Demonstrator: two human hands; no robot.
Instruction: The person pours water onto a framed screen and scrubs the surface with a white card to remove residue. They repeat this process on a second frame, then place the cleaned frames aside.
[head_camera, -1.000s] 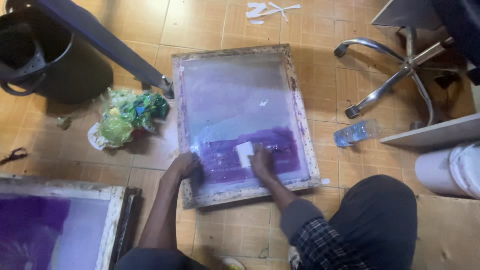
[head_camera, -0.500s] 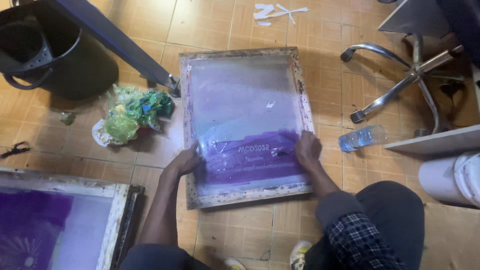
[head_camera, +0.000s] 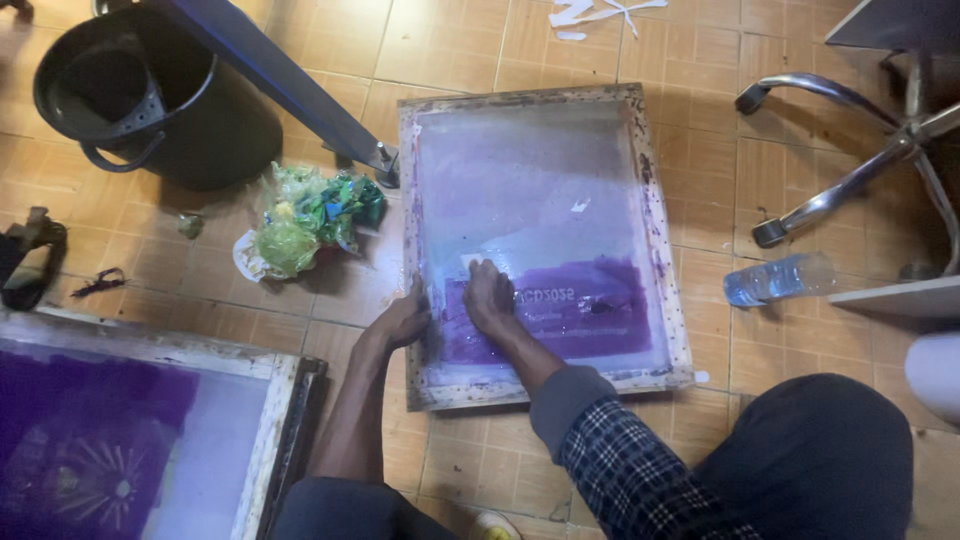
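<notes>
Screen frame: a wooden-framed printing screen (head_camera: 655, 240) lies flat on the tiled floor (head_camera: 320, 60) straight ahead of the seated person, its long axis running away from the body and its near rail just in front of the knees.
Purple ink band: a purple patch (head_camera: 580, 310) crosses the near part of the mesh from side to side, at right angles to the frame's long axis; the far part of the mesh is pale and nearly bare.
Right hand: the right hand (head_camera: 489, 297) lies palm down on the mesh at the left end of the purple band, fingers together and pressed flat; a small pale scrap shows at the fingertips, and I cannot tell whether it is gripped.
Left hand: the left hand (head_camera: 405, 320) curls over the frame's left rail, just beside the right hand, thumb on the inner edge, clamped on the wood.
Key relation: nearly all of the band stretches to the right of the right hand, which is the hand on it; the left hand stays off the mesh.
Nearby: a black bucket (head_camera: 140, 100), a crumpled green plastic bag (head_camera: 310, 215), a plastic water bottle (head_camera: 775, 280), a second purple screen (head_camera: 120, 430) at the left.
</notes>
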